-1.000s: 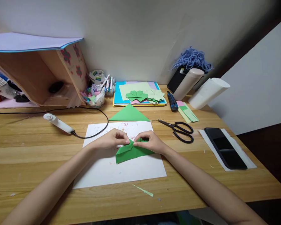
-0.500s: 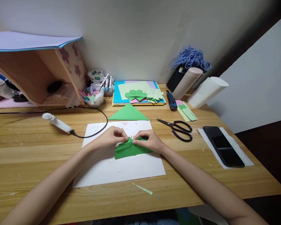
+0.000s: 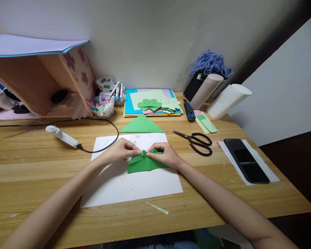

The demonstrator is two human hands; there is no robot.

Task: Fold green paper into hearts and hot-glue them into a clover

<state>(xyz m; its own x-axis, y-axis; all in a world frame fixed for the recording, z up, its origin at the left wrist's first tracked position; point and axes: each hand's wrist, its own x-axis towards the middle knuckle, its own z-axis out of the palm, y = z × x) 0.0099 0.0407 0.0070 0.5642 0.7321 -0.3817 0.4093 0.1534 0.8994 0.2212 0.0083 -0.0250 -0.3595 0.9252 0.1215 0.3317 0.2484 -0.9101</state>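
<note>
A folded piece of green paper is held over the white sheet, its creases showing and a small peak standing up in the middle. My left hand pinches its upper edge left of that peak, thumb and forefinger together. On the other side of the peak, my right hand grips the same edge and covers part of the paper's right half. Just beyond the white sheet lies a green paper triangle.
Black scissors lie to the right, with a blue box cutter behind them and a phone farther right. A white corded device rests at left. Paper leaf shapes top a stack at the back. One pale green scrap lies in front.
The peak between my fingertips has become more distinct, and the paper's lower edge has risen slightly. Both hands keep their pinch at nearly the same place.
</note>
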